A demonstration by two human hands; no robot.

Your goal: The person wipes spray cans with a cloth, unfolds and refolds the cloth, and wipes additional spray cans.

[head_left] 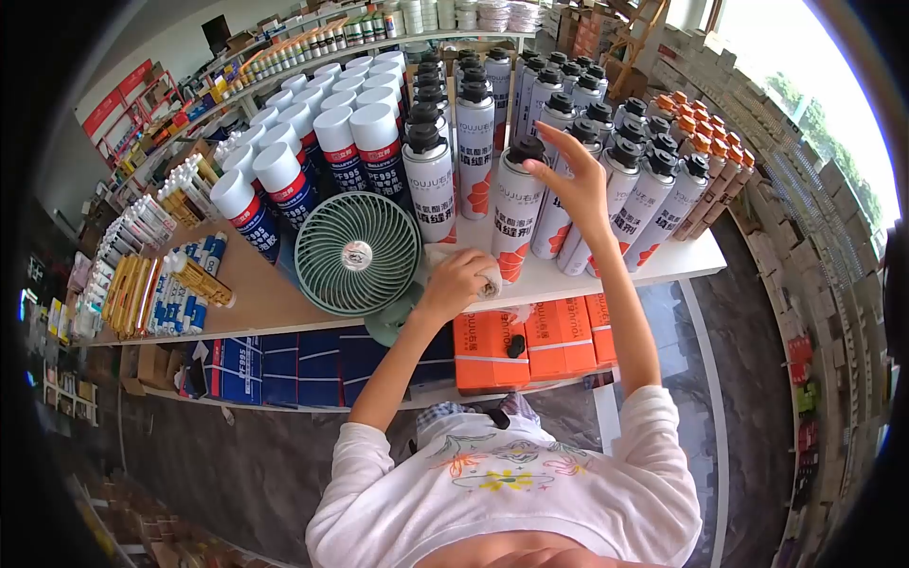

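Observation:
My left hand (pixel 456 282) is closed on a white cloth (pixel 490 280) at the front edge of the shelf, between a green fan and a foam can. My right hand (pixel 578 185) is raised beside the top of the front silver spray foam can (pixel 518 210). Its thumb and fingers are spread around the black cap (pixel 526 149); the thumb seems to touch the can, though no firm grip shows. Another silver can (pixel 430 185) stands behind my left hand. The round fan (pixel 357 254) sits left of that hand.
White-capped blue cans (pixel 333 128) stand in rows behind the fan. Orange-capped tubes (pixel 724 170) are at the right end. Sealant tubes (pixel 142 293) lie at the left. Below are orange boxes (pixel 559 331) and blue boxes (pixel 322 364). A black cap (pixel 516 346) lies against one orange box.

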